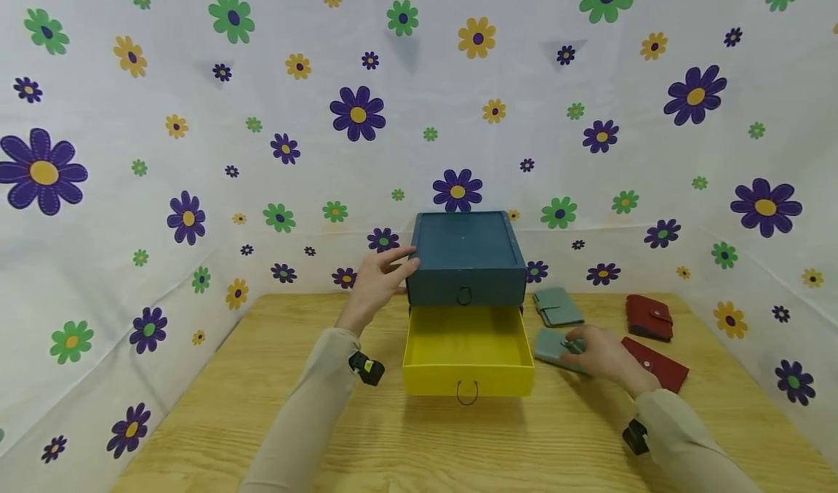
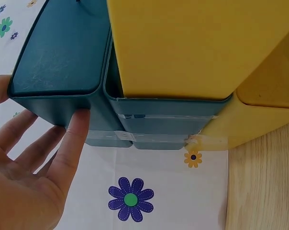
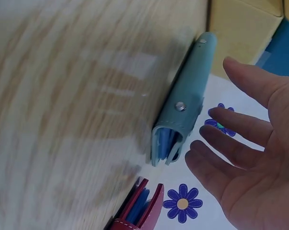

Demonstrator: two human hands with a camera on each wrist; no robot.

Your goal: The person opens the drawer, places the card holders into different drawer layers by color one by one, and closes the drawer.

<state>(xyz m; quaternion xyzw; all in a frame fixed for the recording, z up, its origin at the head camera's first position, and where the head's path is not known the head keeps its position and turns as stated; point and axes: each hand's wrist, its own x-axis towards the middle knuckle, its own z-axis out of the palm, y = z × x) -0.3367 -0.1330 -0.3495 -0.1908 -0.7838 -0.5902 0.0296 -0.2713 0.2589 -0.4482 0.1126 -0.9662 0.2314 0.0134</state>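
A small drawer unit with a dark blue top section [image 1: 468,242] stands on the table, and its lower yellow drawer [image 1: 428,382] is pulled out, with a bare floor inside. My left hand [image 1: 373,282] rests against the unit's upper left side. The left wrist view shows that hand [image 2: 37,177] with fingers extended along the blue casing [image 2: 63,57]. Right of the drawer, my right hand [image 1: 605,358] hovers at a pale teal snap wallet [image 1: 550,345], partly covering it. In the right wrist view, its loosely bent fingers are beside the wallet [image 3: 190,86], not around it.
Behind the near wallet lies a second teal wallet [image 1: 556,307]. Two red wallets are farther right, a thick one [image 1: 649,317] and a flatter one [image 1: 661,366] partly behind my right hand. A flower-patterned white sheet [image 1: 393,151] surrounds the wooden table [image 1: 262,391].
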